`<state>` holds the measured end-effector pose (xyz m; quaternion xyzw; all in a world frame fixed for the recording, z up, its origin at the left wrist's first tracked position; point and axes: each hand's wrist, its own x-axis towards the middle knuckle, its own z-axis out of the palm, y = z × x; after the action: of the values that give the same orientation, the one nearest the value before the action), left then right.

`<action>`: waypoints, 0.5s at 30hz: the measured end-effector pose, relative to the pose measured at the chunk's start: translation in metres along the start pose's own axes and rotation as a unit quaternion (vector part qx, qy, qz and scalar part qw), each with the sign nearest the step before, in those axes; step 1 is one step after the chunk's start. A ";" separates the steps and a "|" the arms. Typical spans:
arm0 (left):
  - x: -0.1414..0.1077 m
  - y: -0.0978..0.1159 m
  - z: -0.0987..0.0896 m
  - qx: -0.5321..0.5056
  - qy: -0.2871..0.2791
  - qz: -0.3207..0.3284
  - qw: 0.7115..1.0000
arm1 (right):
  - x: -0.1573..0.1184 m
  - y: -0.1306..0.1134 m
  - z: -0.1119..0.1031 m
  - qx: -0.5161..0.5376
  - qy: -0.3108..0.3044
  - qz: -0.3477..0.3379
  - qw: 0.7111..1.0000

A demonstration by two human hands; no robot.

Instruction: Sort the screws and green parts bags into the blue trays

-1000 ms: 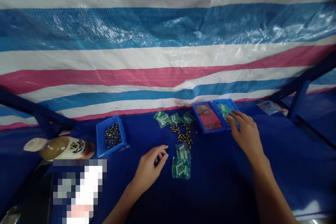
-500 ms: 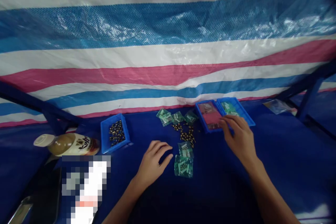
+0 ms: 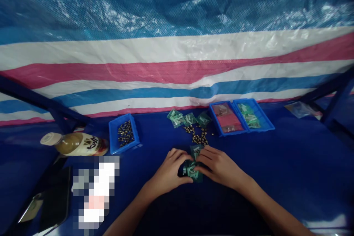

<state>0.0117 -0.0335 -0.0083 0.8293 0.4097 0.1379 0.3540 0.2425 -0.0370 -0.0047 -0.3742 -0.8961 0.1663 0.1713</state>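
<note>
My left hand [image 3: 172, 171] curls beside a small green plastic bag [image 3: 192, 170], thumb and fingers apart, their tips at its left edge. From the other side my right hand [image 3: 219, 164] grips that bag, its thumb and fingertips pressed together over it. Another green bag [image 3: 195, 150] lies just beyond, partly under the right fingers. Past it sits a loose pile of small brass-and-dark metal fittings [image 3: 199, 138]. Several more green bags [image 3: 177, 118] with small pieces inside lie at the back. The fingertips hide part of the gripped bag.
A blue tray [image 3: 111, 136] of metal fittings stands left. Two blue trays at right hold red packets [image 3: 229, 120] and green packets [image 3: 249, 116]. A drink bottle [image 3: 77, 143] lies at left, near a dark phone-like object [image 3: 56, 199]. Striped sheeting [image 3: 177, 51] hangs behind.
My right hand has moved from the right-hand trays to the green bag at the middle. My left hand has shifted slightly right, up to the bag's edge.
</note>
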 end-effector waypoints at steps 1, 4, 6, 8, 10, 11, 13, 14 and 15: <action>0.000 0.001 -0.002 -0.020 0.003 -0.009 1.000 | 0.000 0.001 -0.002 0.007 0.004 0.008 1.000; -0.001 0.000 -0.005 -0.090 0.015 -0.025 0.995 | 0.001 0.002 -0.007 0.048 0.003 0.030 0.998; -0.002 -0.001 -0.006 -0.152 0.019 -0.036 0.988 | 0.003 0.000 -0.009 0.086 -0.008 0.034 0.996; -0.003 -0.003 -0.005 -0.205 0.028 -0.040 0.978 | 0.004 -0.004 -0.010 0.123 -0.020 0.028 0.992; -0.003 -0.004 -0.004 -0.227 0.054 -0.021 0.972 | 0.005 -0.009 -0.009 0.155 -0.027 0.018 0.987; -0.003 -0.004 -0.003 -0.228 0.070 -0.001 0.971 | 0.005 -0.012 -0.008 0.170 -0.028 0.013 0.985; -0.004 -0.004 -0.003 -0.215 0.098 0.052 0.970 | 0.005 -0.015 -0.007 0.192 -0.018 0.003 0.981; -0.004 -0.004 -0.002 -0.203 0.108 0.078 0.970 | 0.005 -0.016 -0.006 0.199 -0.007 0.000 0.980; -0.005 -0.004 -0.002 -0.186 0.117 0.099 0.970 | 0.005 -0.016 -0.004 0.203 0.005 -0.003 0.979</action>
<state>0.0055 -0.0343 -0.0094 0.7633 0.3311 0.3428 0.4361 0.2312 -0.0438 0.0070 -0.3294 -0.8440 0.3422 0.2492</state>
